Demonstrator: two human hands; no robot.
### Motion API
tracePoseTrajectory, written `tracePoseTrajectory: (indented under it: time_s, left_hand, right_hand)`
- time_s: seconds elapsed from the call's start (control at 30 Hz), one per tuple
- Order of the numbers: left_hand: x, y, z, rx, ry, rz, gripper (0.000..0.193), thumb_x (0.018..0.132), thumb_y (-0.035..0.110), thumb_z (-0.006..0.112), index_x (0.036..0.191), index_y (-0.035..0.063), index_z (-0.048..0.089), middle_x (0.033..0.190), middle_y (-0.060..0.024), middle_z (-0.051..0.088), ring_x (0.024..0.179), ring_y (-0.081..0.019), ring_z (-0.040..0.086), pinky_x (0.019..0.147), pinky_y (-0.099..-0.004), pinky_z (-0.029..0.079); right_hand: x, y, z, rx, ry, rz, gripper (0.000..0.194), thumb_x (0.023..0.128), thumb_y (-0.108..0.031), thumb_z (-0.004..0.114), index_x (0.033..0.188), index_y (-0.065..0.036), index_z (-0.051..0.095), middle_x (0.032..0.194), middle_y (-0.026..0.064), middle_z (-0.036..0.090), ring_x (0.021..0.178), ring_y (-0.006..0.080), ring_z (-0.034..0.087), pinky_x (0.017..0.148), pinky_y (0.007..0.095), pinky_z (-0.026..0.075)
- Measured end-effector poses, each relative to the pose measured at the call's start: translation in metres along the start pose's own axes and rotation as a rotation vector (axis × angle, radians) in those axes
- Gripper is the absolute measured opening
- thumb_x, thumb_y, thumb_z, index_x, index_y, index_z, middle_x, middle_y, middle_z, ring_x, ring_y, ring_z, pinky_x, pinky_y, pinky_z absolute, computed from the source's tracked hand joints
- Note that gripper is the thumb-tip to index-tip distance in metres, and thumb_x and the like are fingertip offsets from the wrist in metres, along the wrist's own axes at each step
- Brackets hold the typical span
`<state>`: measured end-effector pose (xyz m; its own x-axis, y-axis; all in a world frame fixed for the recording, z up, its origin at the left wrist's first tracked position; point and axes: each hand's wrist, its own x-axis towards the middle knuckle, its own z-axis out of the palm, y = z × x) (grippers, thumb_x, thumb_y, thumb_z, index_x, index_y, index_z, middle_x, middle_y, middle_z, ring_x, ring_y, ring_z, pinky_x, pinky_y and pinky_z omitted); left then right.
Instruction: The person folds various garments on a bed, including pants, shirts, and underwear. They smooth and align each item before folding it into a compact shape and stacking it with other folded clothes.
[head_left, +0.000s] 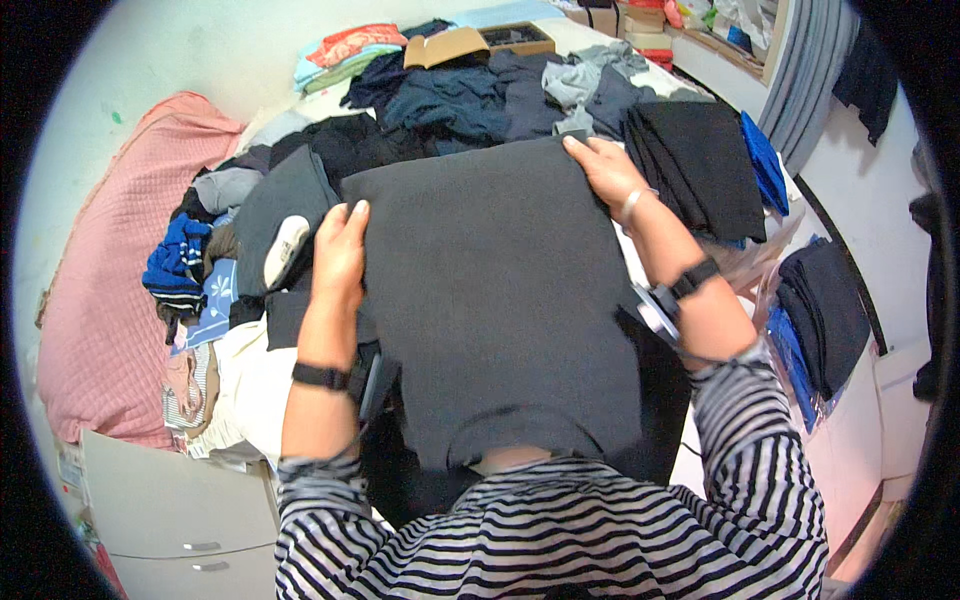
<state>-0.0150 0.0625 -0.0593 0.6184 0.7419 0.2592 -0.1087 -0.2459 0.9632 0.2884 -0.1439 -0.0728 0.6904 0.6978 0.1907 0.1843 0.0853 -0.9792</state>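
Observation:
A folded dark grey shirt (502, 285) with a round neckline is stretched out before me, the neckline towards my chest. My left hand (341, 247) grips its far left edge, thumb on top. At the far right corner, my right hand (606, 174) pinches the fabric, thumb up. The fingers of both hands are largely hidden under the cloth. Just left of my left hand, a white oblong object (286, 251) bearing writing rests on a dark grey folded garment (259, 210). Beyond my right hand lies a stack of folded black garments (697, 165).
Loose dark clothes (450, 105) spread across the back, near an open cardboard box (517, 37). A pink quilted cover (127, 292) runs along the left wall. Folded dark garments (821, 319) lie at the right. A drawer cabinet (180, 502) stands front left; a grey curtain (810, 82) hangs back right.

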Motion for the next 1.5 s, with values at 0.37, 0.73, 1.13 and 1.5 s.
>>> tracePoseTrajectory:
  time_s: [0.37, 0.73, 1.13, 1.5]
  left_hand:
    - [-0.128, -0.129, 0.004, 0.000, 0.108, -0.471, 0.045, 0.094, 0.028, 0.064, 0.128, 0.0036, 0.048, 0.100, -0.0019, 0.057, 0.091, -0.0112, 0.052, 0.083, -0.0266, 0.043]
    - [-0.154, -0.157, 0.034, 0.339, 0.088, -0.308, 0.046, 0.078, 0.022, 0.078, 0.110, -0.0037, 0.057, 0.106, -0.0210, 0.067, 0.099, -0.0341, 0.064, 0.087, -0.0384, 0.049]
    - [-0.147, -0.050, 0.064, 0.278, -0.058, -0.071, 0.039, 0.084, 0.010, 0.065, 0.118, -0.0044, 0.051, 0.110, -0.0234, 0.064, 0.100, -0.0367, 0.063, 0.087, -0.0401, 0.050]
    - [-0.128, 0.085, -0.063, -0.571, 0.011, -0.280, 0.026, 0.084, -0.002, 0.061, 0.109, -0.0051, 0.054, 0.101, -0.0150, 0.066, 0.089, -0.0199, 0.066, 0.081, -0.0319, 0.055]
  right_hand:
    - [-0.142, 0.183, -0.016, -0.280, 0.159, 0.232, 0.051, 0.089, -0.033, 0.069, 0.120, 0.006, 0.057, 0.103, 0.0115, 0.066, 0.095, 0.0165, 0.061, 0.086, 0.0300, 0.049]
    - [-0.173, 0.159, 0.016, -0.405, 0.138, 0.311, 0.059, 0.073, -0.040, 0.080, 0.104, 0.004, 0.057, 0.101, 0.0186, 0.067, 0.093, 0.0286, 0.065, 0.084, 0.0359, 0.050]
    - [-0.163, 0.093, 0.018, -0.349, -0.200, 0.236, 0.051, 0.082, -0.024, 0.070, 0.119, 0.007, 0.055, 0.111, 0.0197, 0.065, 0.100, 0.0314, 0.063, 0.090, 0.0372, 0.048]
    - [-0.104, -0.125, 0.062, 0.354, -0.490, 0.286, 0.036, 0.084, -0.018, 0.066, 0.112, 0.002, 0.058, 0.097, 0.0110, 0.067, 0.082, 0.0174, 0.067, 0.075, 0.0285, 0.055]
